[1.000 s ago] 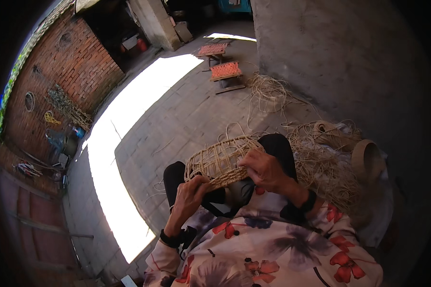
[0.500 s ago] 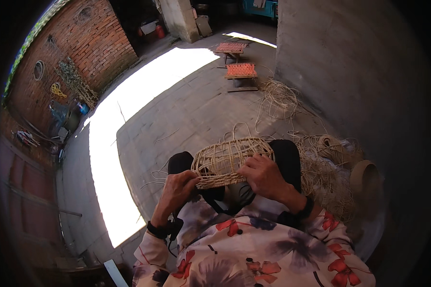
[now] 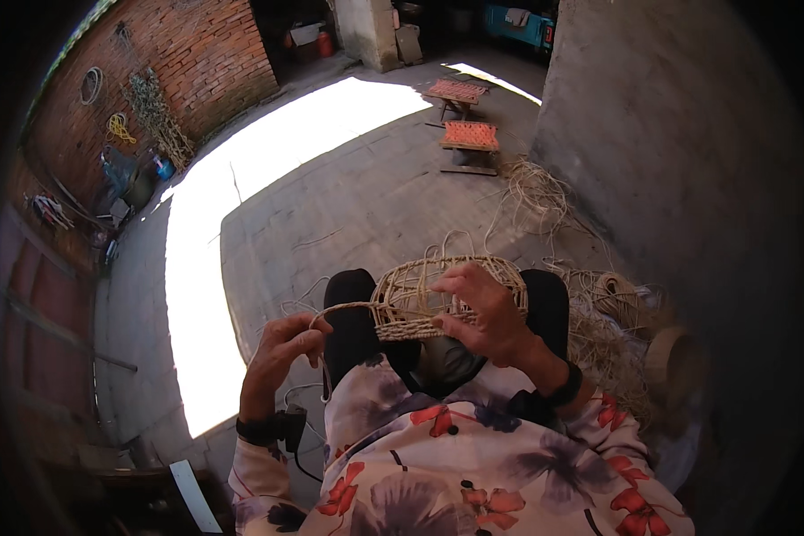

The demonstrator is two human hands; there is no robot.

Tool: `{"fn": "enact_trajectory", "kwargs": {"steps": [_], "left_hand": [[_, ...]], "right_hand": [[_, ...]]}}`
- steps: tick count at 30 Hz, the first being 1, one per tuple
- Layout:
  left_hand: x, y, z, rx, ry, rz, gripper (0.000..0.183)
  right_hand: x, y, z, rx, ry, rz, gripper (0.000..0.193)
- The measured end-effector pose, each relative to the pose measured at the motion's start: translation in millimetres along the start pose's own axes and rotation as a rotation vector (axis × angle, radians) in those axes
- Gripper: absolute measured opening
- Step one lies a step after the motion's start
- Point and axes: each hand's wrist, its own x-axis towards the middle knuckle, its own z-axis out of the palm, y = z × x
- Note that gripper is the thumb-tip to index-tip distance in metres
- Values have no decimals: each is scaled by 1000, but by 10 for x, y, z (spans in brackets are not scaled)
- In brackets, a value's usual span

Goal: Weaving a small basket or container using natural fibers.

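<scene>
A half-woven basket (image 3: 404, 327) of tan twisted cord rests on my lap between my knees, with an open lattice and a denser braided band along its near edge. My left hand (image 3: 286, 344) is held off to the left of it, fingers pinched on a strand of cord (image 3: 348, 306) that runs taut from the basket's left end. A loose tail of it hangs below the fingers. Over the basket's right half is my right hand (image 3: 491, 317), thumb and forefinger spread apart, the thumb near the braided band. Its other fingers are partly hidden.
Loose cord (image 3: 536, 192) lies in tangles on the floor to the right, beside a cord coil (image 3: 612, 295) and a round tan roll (image 3: 673, 355). Two low stools with red woven seats (image 3: 470, 136) stand ahead. A grey wall (image 3: 661, 152) rises at right.
My left hand has left the basket's edge and moved down-left, drawing a strand out. My right hand has loosened, its thumb and forefinger now spread. The view has shifted slightly.
</scene>
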Motion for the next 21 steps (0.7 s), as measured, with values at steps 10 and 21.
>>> {"fn": "enact_trajectory", "kwargs": {"steps": [10, 21], "left_hand": [[345, 525, 853, -528, -187, 135, 16], [688, -132, 1158, 705, 103, 507, 41]], "right_hand": [[65, -450, -135, 743, -173, 366, 41], [-156, -263, -178, 53, 187, 399, 14]]}}
